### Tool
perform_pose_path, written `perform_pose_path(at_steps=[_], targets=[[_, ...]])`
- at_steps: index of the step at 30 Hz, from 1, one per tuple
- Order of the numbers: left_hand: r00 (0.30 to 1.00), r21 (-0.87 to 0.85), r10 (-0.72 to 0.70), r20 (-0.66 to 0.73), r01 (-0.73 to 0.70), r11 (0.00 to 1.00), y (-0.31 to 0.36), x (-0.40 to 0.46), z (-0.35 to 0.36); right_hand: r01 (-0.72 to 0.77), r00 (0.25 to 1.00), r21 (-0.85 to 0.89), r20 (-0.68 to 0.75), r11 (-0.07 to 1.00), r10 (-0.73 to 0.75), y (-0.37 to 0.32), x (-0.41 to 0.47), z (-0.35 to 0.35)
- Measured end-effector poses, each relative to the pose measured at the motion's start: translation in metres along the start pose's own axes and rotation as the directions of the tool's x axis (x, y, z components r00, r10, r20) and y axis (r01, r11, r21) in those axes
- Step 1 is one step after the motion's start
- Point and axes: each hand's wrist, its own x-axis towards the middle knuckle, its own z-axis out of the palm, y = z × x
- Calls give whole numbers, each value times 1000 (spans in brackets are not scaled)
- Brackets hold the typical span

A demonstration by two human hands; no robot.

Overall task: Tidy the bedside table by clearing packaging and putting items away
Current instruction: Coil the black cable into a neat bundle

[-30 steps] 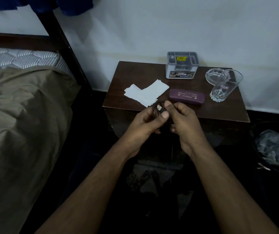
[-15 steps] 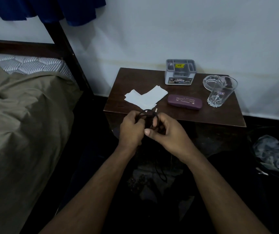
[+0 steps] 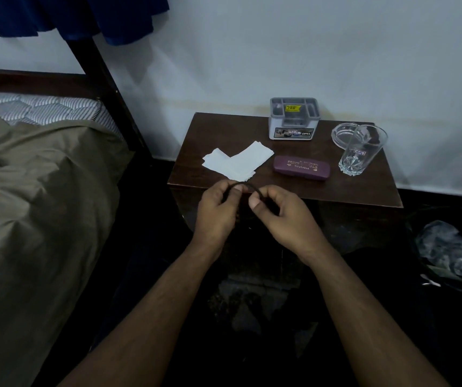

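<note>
- Your left hand [image 3: 218,210] and right hand [image 3: 282,216] are raised together just in front of the near edge of the table [image 3: 218,129], thumbs pointing toward each other.
- You hold a thin black cable [image 3: 245,185] between them; it arches from one hand to the other as a short dark loop.
- Left fingers [image 3: 234,191] are curled and clamped on the left end of that loop, thumb pressed against it.
- Right fingers [image 3: 268,195] are likewise curled round the right end, thumb tip forward (the cable below the hands is lost in the dark; you cannot tell how it hangs).
- White paper sheets [image 3: 238,163] lie flat and overlapping on the table, just beyond your hands, near the front edge.
- A maroon spectacle case [image 3: 301,167] lies closed, just right of the papers, lengthwise along the table.
- A grey compartmented organiser [image 3: 294,118] stands upright at the back of the table against the wall, a yellow sticker visible inside.
- A clear drinking glass [image 3: 361,153] stands upright at the right; a glass ashtray [image 3: 342,134] sits directly behind it, touching or nearly so (contact not determinable).
- The bed [image 3: 37,196] with an olive cover lies to your left, well apart from the table.
- A crumpled clear plastic bag [image 3: 453,247] lies on the floor at the far right.
</note>
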Motion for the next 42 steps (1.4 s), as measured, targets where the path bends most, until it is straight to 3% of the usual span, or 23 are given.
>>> perform_pose_path(at_steps=[2, 3, 6, 8, 10, 12, 13, 15, 17, 19, 20, 21, 23, 29, 32, 35, 38, 42], targets=[[996, 53, -30, -81, 35, 998, -2, 4, -3, 34, 999, -80, -25, 996, -36, -2, 0, -1], [989, -10, -88, -117, 88, 996, -1, 5, -5, 38, 999, -80, -24, 996, -40, -3, 0, -2], [946, -283, -274, -171, 220, 934, 3, 13, -14, 7, 999, 149, 30, 989, -12, -7, -1, -3], [921, -383, -383, -72, 329, 863, 6, 15, -17, -20, 998, 340, 66, 940, -3, -11, -1, 1], [932, -236, -361, 43, 360, 903, 7, 10, -13, -77, 996, 594, 82, 801, 35, -16, 0, 3], [964, 51, -236, 120, 231, 972, 6, 1, -8, -119, 992, 754, 70, 646, 101, -16, 4, 0], [972, 100, -179, 154, 165, 981, 6, -2, -5, -117, 990, 760, 41, 639, 132, -14, 5, -2], [971, 45, -154, 183, 148, 988, 7, -4, -2, -68, 986, 623, -77, 779, 148, -8, 7, -7], [968, -108, -176, 176, 197, 974, 9, -2, -3, 28, 976, 201, -219, 979, 17, -1, 6, -10], [966, -252, -197, 168, 235, 939, 10, 1, -4, 32, 974, -309, -204, 950, -99, 7, 2, -9], [964, -296, -204, 168, 247, 923, 10, 2, -6, 1, 979, -441, -184, 897, -92, 9, 0, -7], [963, -320, -207, 172, 253, 913, 10, 3, -6, -8, 984, -467, -163, 884, -77, 10, 0, -6], [958, -323, -205, 201, 263, 909, 7, 4, -6, 27, 993, -342, -99, 939, -64, 9, 0, -2], [903, -272, -159, 399, 283, 920, 4, -5, 1, 300, 952, -206, -1, 931, -307, -2, -1, 3], [910, -331, -129, 393, 271, 904, 9, -3, -4, 262, 956, -170, -85, 950, -279, -3, 1, 2], [930, -376, -125, 346, 259, 890, 15, 0, -8, 192, 929, -222, -272, 956, -250, 0, 5, -6], [904, -456, -123, 410, 320, 831, 20, -3, -11, 65, 894, -225, -419, 972, -157, 5, 8, -16], [876, -525, -79, 476, 356, 773, 22, -6, -7, 18, 962, -284, -255, 959, -94, 10, 5, -15]])
